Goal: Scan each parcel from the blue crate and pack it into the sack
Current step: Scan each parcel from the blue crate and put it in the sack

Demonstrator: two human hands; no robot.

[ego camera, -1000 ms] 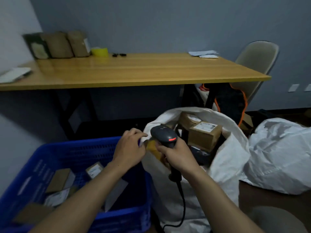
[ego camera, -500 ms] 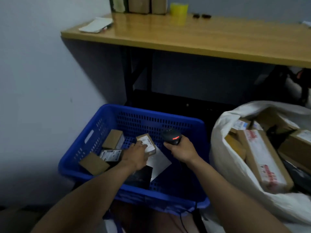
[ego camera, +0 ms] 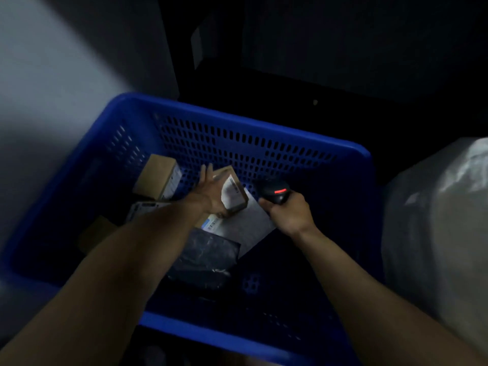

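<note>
The blue crate (ego camera: 253, 133) fills the middle of the head view. Inside it, my left hand (ego camera: 210, 192) grips a small brown box (ego camera: 233, 192) with a white label, tilted up on its edge. My right hand (ego camera: 287, 213) holds a black scanner (ego camera: 274, 192) with a red light, just right of that box. Other parcels lie in the crate: a brown box (ego camera: 158, 180) at the back left, a white mailer (ego camera: 248, 225) under the held box, a black bag (ego camera: 203, 260) in front and a labelled grey parcel (ego camera: 142, 208). The white sack (ego camera: 443, 220) stands at the right edge.
A pale wall (ego camera: 52, 75) rises left of the crate. Dark floor and a table leg (ego camera: 169, 48) lie behind it. Another brown box (ego camera: 95, 233) sits in shadow at the crate's left front.
The view has swung from the sack down into the crate. My left hand has taken hold of the small labelled box and tipped it up. The scanner has come close beside it.
</note>
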